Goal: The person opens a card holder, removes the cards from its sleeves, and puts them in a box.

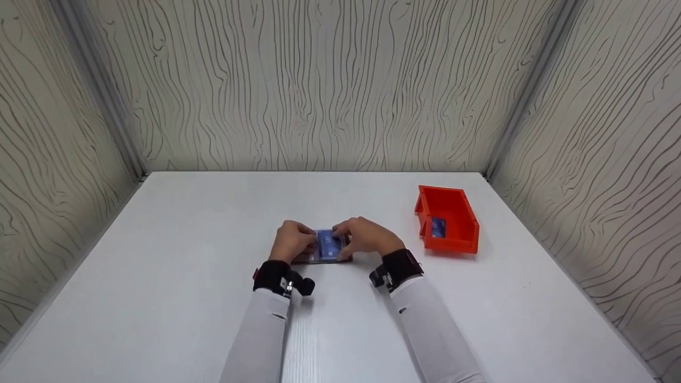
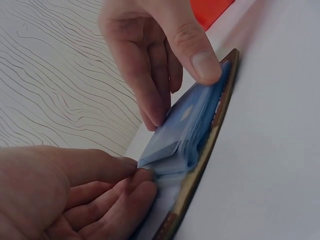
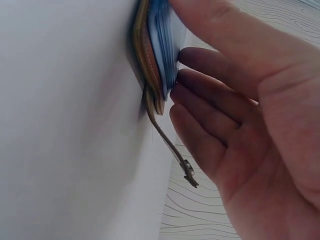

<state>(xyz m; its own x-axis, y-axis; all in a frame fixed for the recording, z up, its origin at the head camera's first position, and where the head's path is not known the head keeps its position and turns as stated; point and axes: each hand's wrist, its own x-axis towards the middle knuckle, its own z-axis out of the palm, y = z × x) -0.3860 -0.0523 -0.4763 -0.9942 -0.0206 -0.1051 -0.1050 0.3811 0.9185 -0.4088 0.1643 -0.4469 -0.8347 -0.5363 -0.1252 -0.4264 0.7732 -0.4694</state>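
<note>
An open card holder (image 2: 207,145) with a brown stitched cover and a stack of clear plastic sleeves (image 2: 186,159) lies on the white table. In the top sleeve a blue card (image 1: 329,244) shows. At the stack's left side my left hand (image 1: 290,240) pinches the sleeve edge between thumb and fingers. My right hand (image 1: 367,235) spans the stack's other end, thumb at the near edge and fingertips at the far edge. From the cover's end a thin strap (image 3: 166,138) with a metal snap (image 3: 187,167) sticks out below the right hand's fingers.
To the right of the hands stands a red-orange bin (image 1: 451,244) with a blue card (image 1: 438,227) inside it, near its left wall. Wood-grain patterned panels (image 1: 314,90) rise behind the table and on both sides.
</note>
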